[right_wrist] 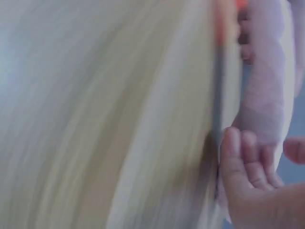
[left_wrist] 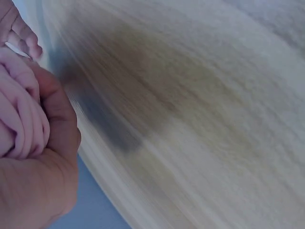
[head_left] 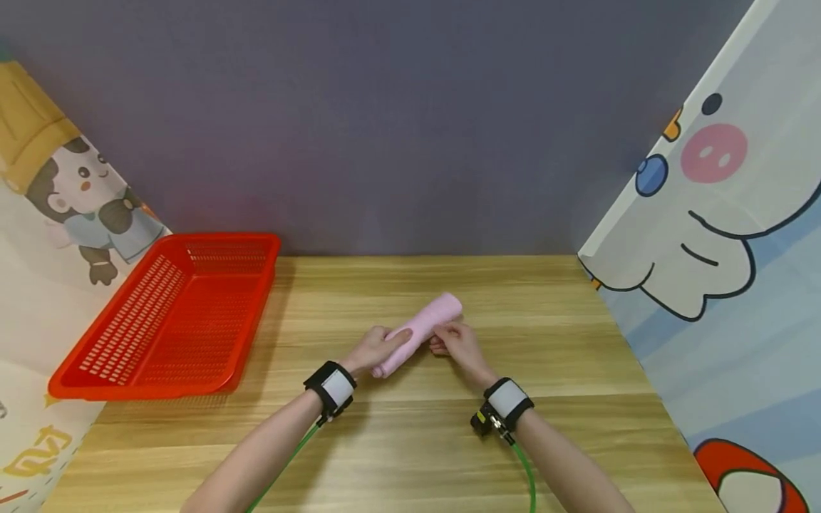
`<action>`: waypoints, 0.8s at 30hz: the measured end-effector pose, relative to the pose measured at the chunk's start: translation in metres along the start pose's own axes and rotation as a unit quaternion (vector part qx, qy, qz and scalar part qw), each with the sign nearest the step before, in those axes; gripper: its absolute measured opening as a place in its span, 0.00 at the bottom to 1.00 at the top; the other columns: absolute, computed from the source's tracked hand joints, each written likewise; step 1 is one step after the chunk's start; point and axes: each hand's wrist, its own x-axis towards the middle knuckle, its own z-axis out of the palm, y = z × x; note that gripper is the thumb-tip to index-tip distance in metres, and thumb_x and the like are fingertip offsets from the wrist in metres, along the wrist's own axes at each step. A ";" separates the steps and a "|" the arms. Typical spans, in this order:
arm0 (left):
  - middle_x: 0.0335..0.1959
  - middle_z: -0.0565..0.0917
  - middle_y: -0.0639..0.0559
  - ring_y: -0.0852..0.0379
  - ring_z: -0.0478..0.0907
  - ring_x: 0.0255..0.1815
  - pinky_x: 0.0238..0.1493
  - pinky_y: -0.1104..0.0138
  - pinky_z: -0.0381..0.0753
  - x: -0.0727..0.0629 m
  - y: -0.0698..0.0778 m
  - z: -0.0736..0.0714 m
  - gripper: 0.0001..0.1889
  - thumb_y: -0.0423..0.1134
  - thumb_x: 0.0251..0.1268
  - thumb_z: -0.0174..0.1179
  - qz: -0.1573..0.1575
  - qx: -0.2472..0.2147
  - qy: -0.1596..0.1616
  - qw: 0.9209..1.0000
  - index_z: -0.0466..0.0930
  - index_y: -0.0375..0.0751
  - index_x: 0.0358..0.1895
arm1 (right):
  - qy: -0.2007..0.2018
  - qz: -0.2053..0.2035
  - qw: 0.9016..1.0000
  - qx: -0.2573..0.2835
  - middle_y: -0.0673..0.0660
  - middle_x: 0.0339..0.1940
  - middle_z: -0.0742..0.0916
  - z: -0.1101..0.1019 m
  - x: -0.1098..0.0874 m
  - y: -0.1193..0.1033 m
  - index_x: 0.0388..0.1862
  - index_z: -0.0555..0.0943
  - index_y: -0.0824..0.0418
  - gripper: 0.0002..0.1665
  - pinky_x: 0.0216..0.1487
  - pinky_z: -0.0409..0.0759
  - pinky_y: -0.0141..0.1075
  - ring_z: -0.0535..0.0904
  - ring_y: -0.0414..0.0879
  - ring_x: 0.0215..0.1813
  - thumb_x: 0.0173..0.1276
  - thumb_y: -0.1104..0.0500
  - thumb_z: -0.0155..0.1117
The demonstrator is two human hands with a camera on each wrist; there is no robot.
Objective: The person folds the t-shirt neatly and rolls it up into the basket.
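A pink cloth (head_left: 420,333), rolled into a long tube, lies slantwise between both hands above the table, its far end pointing up and right in the head view. My left hand (head_left: 380,348) grips the near end, thumb across the top. In the left wrist view the layered folds of the cloth (left_wrist: 21,114) show inside the curled fingers (left_wrist: 59,112). At the roll's right side, my right hand (head_left: 460,348) holds it with bent fingers. The right wrist view has its fingertips (right_wrist: 232,140) against the pink roll (right_wrist: 269,81), the thumb on the opposite side.
A red plastic basket (head_left: 256,313) with perforated walls stands on the left of the wooden table (head_left: 410,456). A grey panel (head_left: 410,128) rises behind the table. Cartoon-printed sheets (head_left: 757,235) flank both sides. Green cables (head_left: 527,470) trail from the wrist straps.
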 end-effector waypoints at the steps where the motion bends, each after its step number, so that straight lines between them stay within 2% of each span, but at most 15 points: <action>1: 0.18 0.71 0.55 0.61 0.69 0.20 0.23 0.70 0.70 -0.001 0.001 0.000 0.22 0.54 0.74 0.55 0.005 0.005 0.005 1.000 0.79 0.39 0.29 | -0.002 0.036 0.998 0.046 0.63 0.35 0.87 0.001 0.001 -0.001 0.49 0.78 0.77 0.16 0.42 0.87 0.34 0.85 0.45 0.34 0.76 0.62 0.57; 4: 0.21 0.74 0.53 0.60 0.72 0.21 0.23 0.70 0.71 -0.005 0.003 0.002 0.22 0.53 0.75 0.53 0.014 0.011 0.013 1.000 0.81 0.36 0.34 | -0.009 0.108 0.984 0.141 0.61 0.43 0.87 0.004 0.005 -0.006 0.59 0.72 0.74 0.22 0.55 0.85 0.40 0.86 0.47 0.44 0.78 0.57 0.55; 6: 0.22 0.75 0.53 0.60 0.73 0.22 0.23 0.71 0.72 -0.007 0.006 0.001 0.22 0.52 0.76 0.53 0.020 0.014 0.009 1.000 0.82 0.33 0.37 | -0.032 0.134 0.971 0.197 0.67 0.56 0.84 0.007 0.008 -0.008 0.67 0.66 0.73 0.27 0.66 0.79 0.46 0.84 0.54 0.57 0.78 0.56 0.54; 9: 0.21 0.75 0.53 0.61 0.73 0.20 0.21 0.72 0.72 -0.011 0.011 -0.001 0.21 0.50 0.77 0.52 0.027 0.032 -0.017 0.999 0.81 0.32 0.38 | -0.061 0.159 0.942 0.288 0.73 0.74 0.68 0.014 0.015 -0.010 0.76 0.54 0.72 0.35 0.79 0.62 0.51 0.66 0.61 0.76 0.79 0.57 0.51; 11: 0.20 0.75 0.55 0.63 0.72 0.19 0.21 0.72 0.71 -0.013 0.014 -0.006 0.20 0.49 0.77 0.51 0.033 0.049 -0.044 0.997 0.80 0.34 0.36 | -0.071 0.172 0.921 0.341 0.71 0.80 0.59 0.020 0.021 -0.011 0.79 0.48 0.71 0.38 0.83 0.52 0.52 0.54 0.60 0.82 0.79 0.59 0.50; 14: 0.18 0.74 0.57 0.65 0.71 0.18 0.21 0.73 0.70 -0.017 0.018 -0.016 0.20 0.48 0.78 0.49 0.026 0.051 -0.094 0.994 0.77 0.38 0.29 | -0.058 0.185 0.898 0.394 0.65 0.82 0.56 0.028 0.029 -0.011 0.80 0.48 0.67 0.38 0.84 0.48 0.52 0.51 0.56 0.82 0.79 0.60 0.50; 18: 0.16 0.73 0.58 0.66 0.70 0.17 0.22 0.73 0.69 -0.021 0.016 -0.029 0.21 0.48 0.79 0.47 -0.004 0.024 -0.142 0.990 0.73 0.43 0.24 | -0.043 0.198 0.887 0.414 0.60 0.80 0.60 0.039 0.037 -0.013 0.74 0.57 0.61 0.29 0.80 0.54 0.47 0.60 0.50 0.74 0.78 0.61 0.51; 21: 0.19 0.76 0.57 0.65 0.73 0.20 0.25 0.73 0.72 -0.021 0.010 -0.035 0.19 0.47 0.80 0.47 -0.026 -0.024 -0.168 0.985 0.75 0.41 0.29 | -0.040 0.200 0.882 0.424 0.56 0.77 0.63 0.046 0.042 -0.016 0.68 0.62 0.59 0.23 0.73 0.61 0.41 0.64 0.45 0.67 0.78 0.62 0.52; 24: 0.25 0.80 0.55 0.64 0.77 0.26 0.31 0.72 0.77 -0.022 0.007 -0.042 0.18 0.46 0.80 0.47 -0.055 -0.084 -0.196 0.975 0.77 0.35 0.39 | -0.041 0.199 0.876 0.438 0.54 0.76 0.64 0.053 0.046 -0.019 0.67 0.63 0.60 0.23 0.69 0.64 0.36 0.66 0.43 0.63 0.77 0.63 0.53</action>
